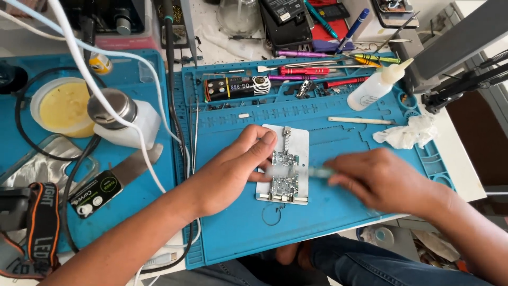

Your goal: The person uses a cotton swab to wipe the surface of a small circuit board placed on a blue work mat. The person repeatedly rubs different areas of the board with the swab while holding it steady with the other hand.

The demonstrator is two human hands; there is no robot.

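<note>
Just below the centre of the frame, a small circuit board sits clamped on a white holder plate, which lies flat on the blue work mat. Your left hand rests at the plate's left edge, fingers curled loosely, with the fingertips pressing on the plate and the board's edge to steady it; it grips nothing. Your right hand is blurred to the right of the board, fingers closed around a thin tool whose tip points at the board; what kind of tool it is you cannot tell.

The board looks light, thin and stiff, and probably fragile: its top is packed with tiny parts. Take hold of the plate by its bare edges instead of touching the component face. The plate seems smooth and may slide on the mat, so keep steady downward pressure. A white squeeze bottle and screwdrivers lie towards the upper right.
</note>
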